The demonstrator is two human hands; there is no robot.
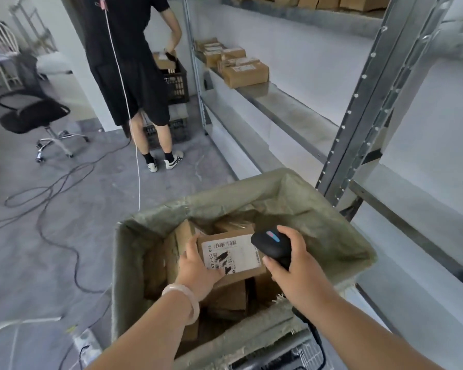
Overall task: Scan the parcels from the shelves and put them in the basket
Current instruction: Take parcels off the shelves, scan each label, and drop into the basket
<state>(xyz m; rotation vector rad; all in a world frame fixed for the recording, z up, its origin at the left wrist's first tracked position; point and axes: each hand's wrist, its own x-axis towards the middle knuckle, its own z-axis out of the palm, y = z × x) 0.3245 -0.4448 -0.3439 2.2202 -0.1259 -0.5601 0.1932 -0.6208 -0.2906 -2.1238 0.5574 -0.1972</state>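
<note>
While one parcel [233,256] is held over the one basket [251,193], one scanner [271,244] is aimed at its label. The parcel is gripped by the left hand [198,268]: the thumb is laid on its left edge and the fingers [216,273] are curled against its near side. The scanner's handle is wrapped closely by the right hand [294,265], just right of the label, with the scanner's head over the parcel's far right corner. Several loose parcels [230,297] are seen in the basket beneath both hands; their number cannot be told. At least five shelved parcels [245,74] are counted, well apart from the fingers.
</note>
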